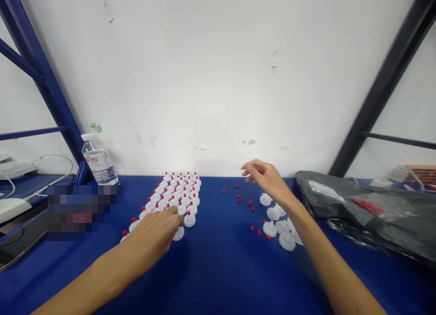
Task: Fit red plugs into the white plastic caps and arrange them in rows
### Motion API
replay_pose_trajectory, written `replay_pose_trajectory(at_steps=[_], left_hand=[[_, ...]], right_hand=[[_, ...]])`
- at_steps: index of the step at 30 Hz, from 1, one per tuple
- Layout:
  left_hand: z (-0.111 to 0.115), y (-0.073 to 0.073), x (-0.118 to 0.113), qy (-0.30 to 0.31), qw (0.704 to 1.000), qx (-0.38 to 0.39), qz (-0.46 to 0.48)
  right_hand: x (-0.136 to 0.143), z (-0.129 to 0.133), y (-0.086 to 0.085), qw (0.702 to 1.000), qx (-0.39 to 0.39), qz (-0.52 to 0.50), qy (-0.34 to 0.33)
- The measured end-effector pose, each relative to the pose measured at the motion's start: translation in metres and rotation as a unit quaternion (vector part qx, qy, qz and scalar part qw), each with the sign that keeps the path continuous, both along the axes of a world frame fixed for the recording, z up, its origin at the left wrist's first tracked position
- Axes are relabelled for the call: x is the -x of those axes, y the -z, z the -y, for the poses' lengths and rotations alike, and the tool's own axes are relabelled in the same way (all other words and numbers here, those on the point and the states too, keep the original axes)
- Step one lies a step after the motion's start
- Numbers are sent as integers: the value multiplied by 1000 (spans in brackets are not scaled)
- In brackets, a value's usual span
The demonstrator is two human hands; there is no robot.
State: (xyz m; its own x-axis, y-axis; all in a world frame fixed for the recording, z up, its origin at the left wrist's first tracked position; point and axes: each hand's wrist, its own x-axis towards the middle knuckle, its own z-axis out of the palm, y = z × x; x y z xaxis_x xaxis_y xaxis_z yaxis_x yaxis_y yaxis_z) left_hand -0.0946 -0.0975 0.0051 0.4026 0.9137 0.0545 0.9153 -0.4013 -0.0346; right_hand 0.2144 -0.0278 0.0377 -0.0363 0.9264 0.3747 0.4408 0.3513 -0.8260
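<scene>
Left hand point(166, 224): one, palm down, fingers curled, at the near end of the rows; fingertips hidden, so whether it grips the single disc point(178, 234) just beneath it cannot be told. Right hand point(264, 176): one, raised, fingers loosely bent and spread, nothing visible in it; apparently held aloft to stay off the small pieces. Capped discs point(190, 220): several rows, white, each visible stem topped in red, reaching from the left hand away toward the wall point(218, 79); close ranks, knobs up, probably for order and easy counting. Loose caps point(259, 232): about a dozen, red, scattered on the near side of the right hand and to its left; kept between the two groups, it seems, to lie within reach of both hands. Loose discs point(287, 242): a small heap, white, beside the right forearm on its left, some overlapping; likely kept apart so they do not mix with the rows. Surface point(218, 269): blue, under both hands. Bottle point(100, 163): one, upright, beyond the left hand and to its left. Bag point(327, 206): dark, crumpled, to the right of the right hand; both presumably set aside to spare the hands elbow room.
</scene>
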Motion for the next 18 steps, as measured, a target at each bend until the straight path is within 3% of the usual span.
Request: replay_pose_trajectory(at_steps=[4, 9, 13, 18], left_hand=[[11, -5, -14, -7, 998, -28, -47], [19, -12, -67, 64, 997, -47, -10], [-10, -1, -115, 116, 990, -72, 27], [-62, 14, -153, 97, 991, -84, 22]], right_hand=[[-21, -9, 8, 966, -49, 203, 149], [-41, -21, 28, 896, 77, 393, 194], [-42, -22, 35, 886, 113, 412, 182], [-35, -15, 30, 873, 150, 430, 177]])
